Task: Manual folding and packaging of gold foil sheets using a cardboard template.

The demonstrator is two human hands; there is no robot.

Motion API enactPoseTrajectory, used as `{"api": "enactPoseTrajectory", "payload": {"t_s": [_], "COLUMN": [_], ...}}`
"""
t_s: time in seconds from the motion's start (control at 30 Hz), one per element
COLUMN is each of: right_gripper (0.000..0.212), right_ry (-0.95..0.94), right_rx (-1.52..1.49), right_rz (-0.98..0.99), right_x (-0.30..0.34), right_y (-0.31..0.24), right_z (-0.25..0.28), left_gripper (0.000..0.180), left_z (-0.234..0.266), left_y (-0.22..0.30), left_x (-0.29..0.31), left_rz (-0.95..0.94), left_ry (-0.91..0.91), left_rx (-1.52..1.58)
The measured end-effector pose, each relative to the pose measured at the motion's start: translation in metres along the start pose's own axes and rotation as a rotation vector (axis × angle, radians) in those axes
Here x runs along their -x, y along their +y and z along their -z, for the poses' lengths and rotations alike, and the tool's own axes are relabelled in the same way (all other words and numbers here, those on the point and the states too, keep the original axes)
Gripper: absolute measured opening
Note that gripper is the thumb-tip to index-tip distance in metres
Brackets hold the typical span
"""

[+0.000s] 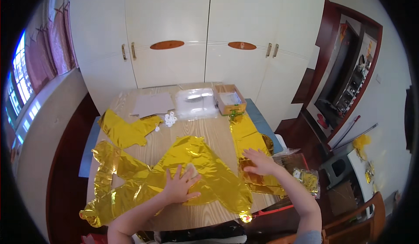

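A large gold foil piece lies flat and creased on the near half of the table, its long axis running roughly along the near edge, from the near left corner towards the near right corner. One point of it rises towards the middle of the table, and its right end reaches the near edge. The left hand is on this piece, palm down with its fingers spread, near the middle of its length; a small pale patch shows beside the fingertips. The right hand is also open, fingers stretched leftward over a folded gold foil strip along the right edge; whether it presses down or only rests there I cannot tell. The hands are apart, the larger piece's sloping right side lying between them, so the left hand is the nearer one to that piece.

Farther out, a smaller gold foil piece lies by the left edge. Beyond it, towards the far edge, are a pale flat sheet, a cluster of small white rings, a clear plastic package and, near the far right corner, an open box. Past the right edge sits a clear bag with gold contents.
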State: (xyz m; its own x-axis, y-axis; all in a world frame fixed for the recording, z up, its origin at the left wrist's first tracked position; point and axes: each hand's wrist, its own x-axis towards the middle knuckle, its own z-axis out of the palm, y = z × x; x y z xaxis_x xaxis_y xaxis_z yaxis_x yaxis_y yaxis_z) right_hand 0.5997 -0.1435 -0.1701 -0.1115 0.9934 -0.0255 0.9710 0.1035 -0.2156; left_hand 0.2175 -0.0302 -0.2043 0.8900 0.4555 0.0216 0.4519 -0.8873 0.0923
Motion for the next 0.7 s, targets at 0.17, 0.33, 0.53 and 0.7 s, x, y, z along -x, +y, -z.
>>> {"api": "enactPoseTrajectory", "payload": {"t_s": [0.17, 0.33, 0.53, 0.7], "right_gripper": [0.07, 0.046, 0.034, 0.024], "right_ry": [0.048, 0.169, 0.296, 0.472], "right_rx": [-0.008, -0.111, -0.527, -0.096], "right_rz": [-0.032, -0.089, -0.289, 0.004], "right_x": [0.051, 0.042, 0.031, 0.018], "right_y": [0.007, -0.004, 0.012, -0.054], "right_z": [-0.035, -0.043, -0.026, 0.017], "left_gripper": [0.076, 0.077, 0.079, 0.077], "left_z": [0.003, 0.0, -0.005, -0.017], "left_y": [0.008, 0.022, 0.028, 0.026], "left_x": [-0.003, -0.001, -0.014, -0.031], "left_rz": [0.075, 0.181, 0.22, 0.246], "left_ry": [0.029, 0.034, 0.025, 0.093], "left_rx": [0.027, 0.025, 0.053, 0.052]}}
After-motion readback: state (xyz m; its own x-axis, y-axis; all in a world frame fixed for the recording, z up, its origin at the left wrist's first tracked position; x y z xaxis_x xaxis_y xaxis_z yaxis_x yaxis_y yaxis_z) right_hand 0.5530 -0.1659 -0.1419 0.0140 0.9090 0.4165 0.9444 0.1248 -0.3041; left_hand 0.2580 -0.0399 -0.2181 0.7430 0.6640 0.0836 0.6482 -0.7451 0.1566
